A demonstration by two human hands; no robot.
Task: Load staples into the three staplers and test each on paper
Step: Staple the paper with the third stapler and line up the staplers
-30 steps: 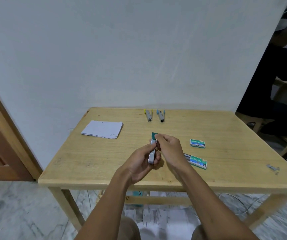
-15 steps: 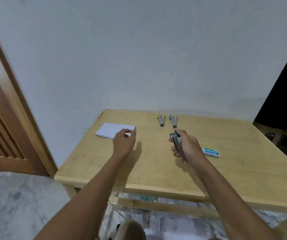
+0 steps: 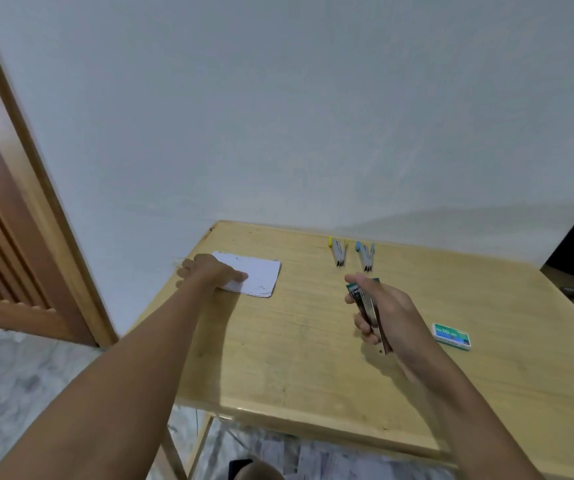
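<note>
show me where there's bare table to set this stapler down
Widest bare wood: between the paper stack and the right hand, down to the near edge of the table. Crowded at the back by the yellow stapler and blue stapler.

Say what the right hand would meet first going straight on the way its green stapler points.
Likely the yellow stapler lying ahead, or the blue stapler beside it; the line runs almost between them.

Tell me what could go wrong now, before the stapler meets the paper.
1. The paper lies near the left edge of the table under the left hand; a careless drag might push it off onto the floor.
2. The right hand holds the green stapler in the air, fingers wrapped round it; squeezing early could fire a staple or nip a finger.
</note>
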